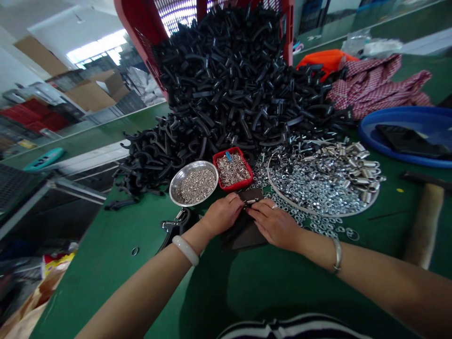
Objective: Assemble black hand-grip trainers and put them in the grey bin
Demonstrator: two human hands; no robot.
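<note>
Workshop or small factory, assembly area. Green worktop (pixel 116 273) carries bulk stock: curved black parts (pixel 226 94) heaped out of a red crate (pixel 140 28), loose washers (pixel 303 188) and springs (pixel 363 167), plus a wood-handled hammer (pixel 425 216). Background's soft, but looks like storage: cardboard box (pixel 88 94), stacked red bins (pixel 33 115).

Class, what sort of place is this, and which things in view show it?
Probably a small assembly workshop: heaped black parts, a metal bowl of tiny pieces, and a hammer on the green table.
</note>
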